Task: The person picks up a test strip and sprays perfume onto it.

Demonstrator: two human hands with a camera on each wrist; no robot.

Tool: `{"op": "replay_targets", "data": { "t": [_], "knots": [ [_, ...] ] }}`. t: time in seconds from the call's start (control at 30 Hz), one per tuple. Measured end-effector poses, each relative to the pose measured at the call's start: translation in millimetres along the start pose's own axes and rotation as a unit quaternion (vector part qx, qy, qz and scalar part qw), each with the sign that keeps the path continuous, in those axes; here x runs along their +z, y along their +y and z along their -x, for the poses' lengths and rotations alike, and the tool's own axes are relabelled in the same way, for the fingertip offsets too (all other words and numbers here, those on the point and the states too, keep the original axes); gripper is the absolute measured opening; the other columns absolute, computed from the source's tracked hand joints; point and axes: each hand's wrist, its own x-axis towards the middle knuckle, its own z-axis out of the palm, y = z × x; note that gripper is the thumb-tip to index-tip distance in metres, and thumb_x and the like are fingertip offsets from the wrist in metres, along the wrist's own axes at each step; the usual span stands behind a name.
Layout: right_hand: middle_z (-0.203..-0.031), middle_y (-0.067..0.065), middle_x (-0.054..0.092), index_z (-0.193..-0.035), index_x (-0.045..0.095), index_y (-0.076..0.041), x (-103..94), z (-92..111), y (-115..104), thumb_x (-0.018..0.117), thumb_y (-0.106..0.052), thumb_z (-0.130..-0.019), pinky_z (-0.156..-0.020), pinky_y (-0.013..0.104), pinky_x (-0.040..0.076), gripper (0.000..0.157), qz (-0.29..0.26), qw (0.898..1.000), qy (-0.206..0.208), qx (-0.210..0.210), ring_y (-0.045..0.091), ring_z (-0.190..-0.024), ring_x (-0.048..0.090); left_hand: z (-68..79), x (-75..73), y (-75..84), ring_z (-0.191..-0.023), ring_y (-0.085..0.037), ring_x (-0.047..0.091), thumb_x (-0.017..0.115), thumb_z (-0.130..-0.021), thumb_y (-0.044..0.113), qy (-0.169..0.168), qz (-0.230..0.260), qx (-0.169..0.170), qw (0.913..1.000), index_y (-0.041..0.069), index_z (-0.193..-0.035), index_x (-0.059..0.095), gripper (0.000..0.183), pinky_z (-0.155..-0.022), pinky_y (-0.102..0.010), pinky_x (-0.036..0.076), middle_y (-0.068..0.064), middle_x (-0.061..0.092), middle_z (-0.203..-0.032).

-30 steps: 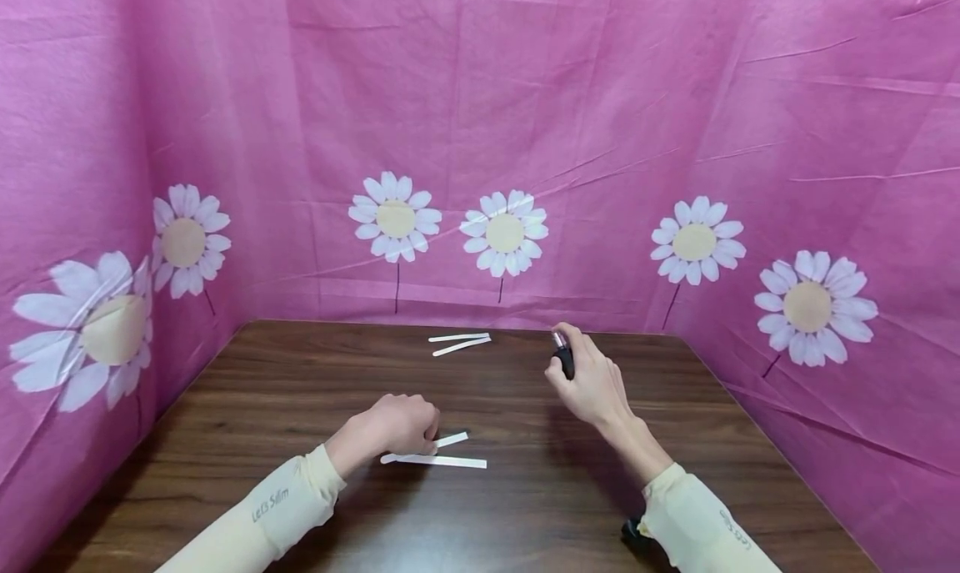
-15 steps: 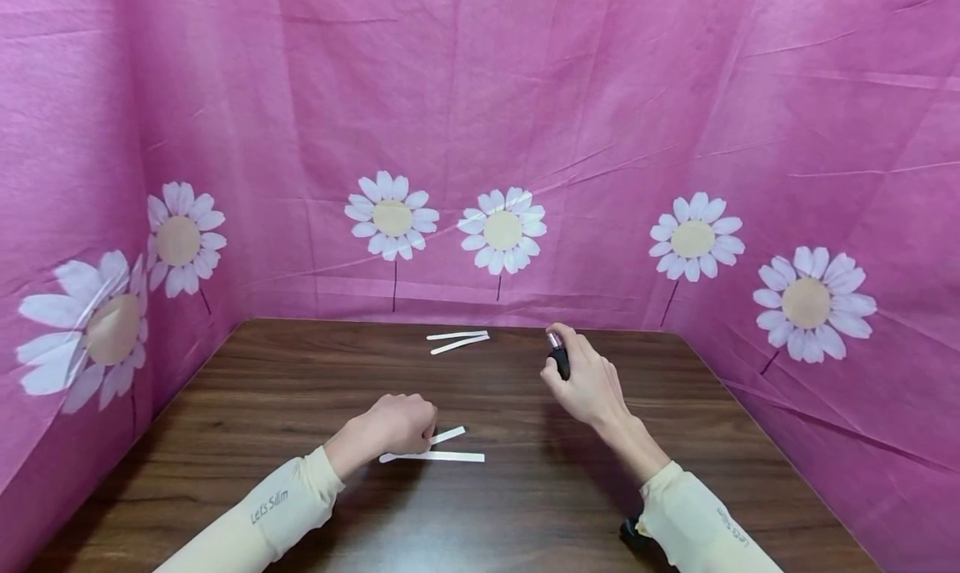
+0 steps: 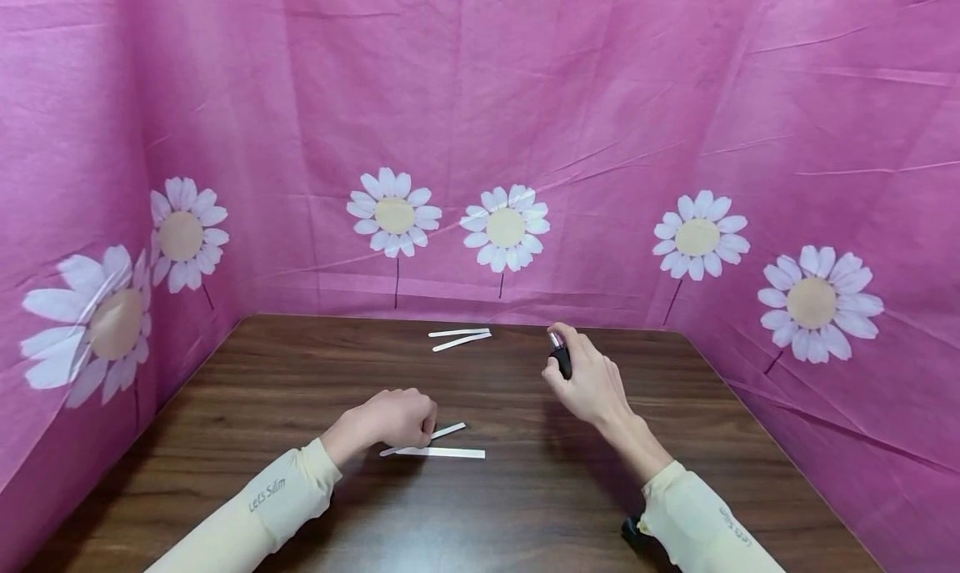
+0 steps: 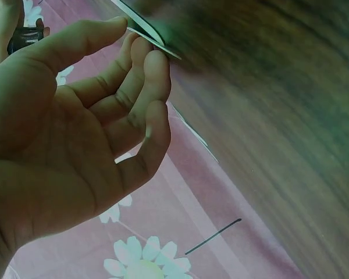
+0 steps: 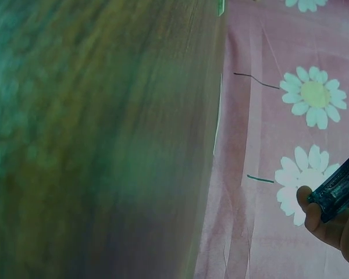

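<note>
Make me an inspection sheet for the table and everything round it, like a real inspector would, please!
Surface: brown wood-grain table, with a soft shine near the front.
Job's things: two near white strips, by the left grip; two far white strips, in a narrow V near the back edge; a black tool with a silvery tip, kind unclear.
Clutter: a black object beside the right sleeve, partly hidden, so I can't tell what it is.
Grips: left pinches one near strip; right grip holds the black tool.
Cables: nothing seen.
Surroundings: pink cloth with white daisies, behind the table and at both sides.
</note>
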Motion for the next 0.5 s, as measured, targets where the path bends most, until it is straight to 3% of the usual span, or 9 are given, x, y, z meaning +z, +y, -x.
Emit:
{"op": "replay_targets", "data": {
  "t": [0.5],
  "knots": [
    [-0.106,0.004,0.065,-0.138,0.054,-0.025,-1.8,0.7,0.5,0.061,-0.029,-0.086,-0.057,0.049,0.049,0.052,-0.005,1.000,0.003,-0.005,0.030,-0.071,0.062,1.5,0.4,-1.1,-0.059,-0.009,0.051,0.070,-0.078,0.010,0.031,-0.011,0.008,0.9994,0.028,-0.068,0.060,0.022,-0.055,-0.037,0.047,0.013,0.052,-0.067]
  ]
}}
